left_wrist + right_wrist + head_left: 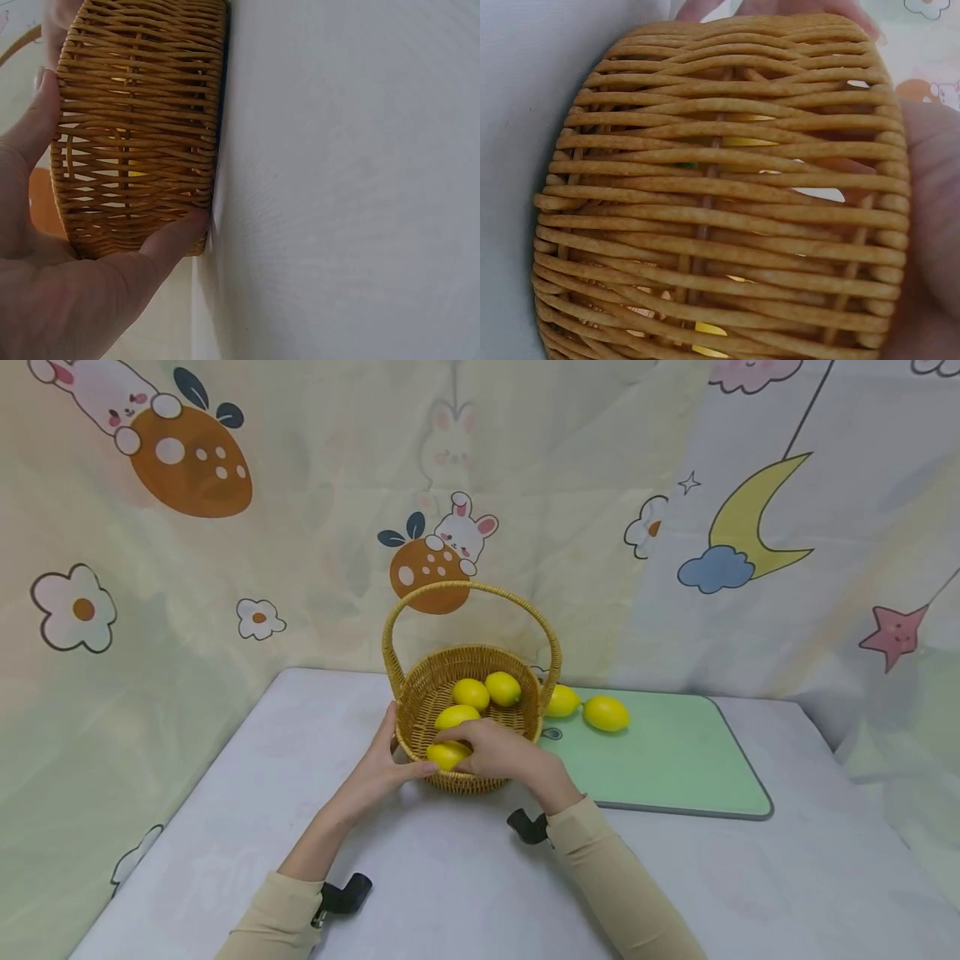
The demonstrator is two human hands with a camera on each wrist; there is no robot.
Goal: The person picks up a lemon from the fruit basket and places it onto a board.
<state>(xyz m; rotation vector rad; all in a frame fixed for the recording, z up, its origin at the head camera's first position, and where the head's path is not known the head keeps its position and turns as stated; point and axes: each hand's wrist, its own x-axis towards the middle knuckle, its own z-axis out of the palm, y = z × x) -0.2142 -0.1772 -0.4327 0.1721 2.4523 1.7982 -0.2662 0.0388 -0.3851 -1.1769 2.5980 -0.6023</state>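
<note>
You are gripping the round tan wicker basket at its eight-o'clock wall with your left hand, apparently steadying it at nine o'clock of the flat green board, while your right hand is pinching an oval yellow lemon inside the seven-o'clock rim.

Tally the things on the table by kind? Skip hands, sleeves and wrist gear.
Lemons: 6
Wicker basket: 1
Green mat: 1
Total: 8 in view
</note>
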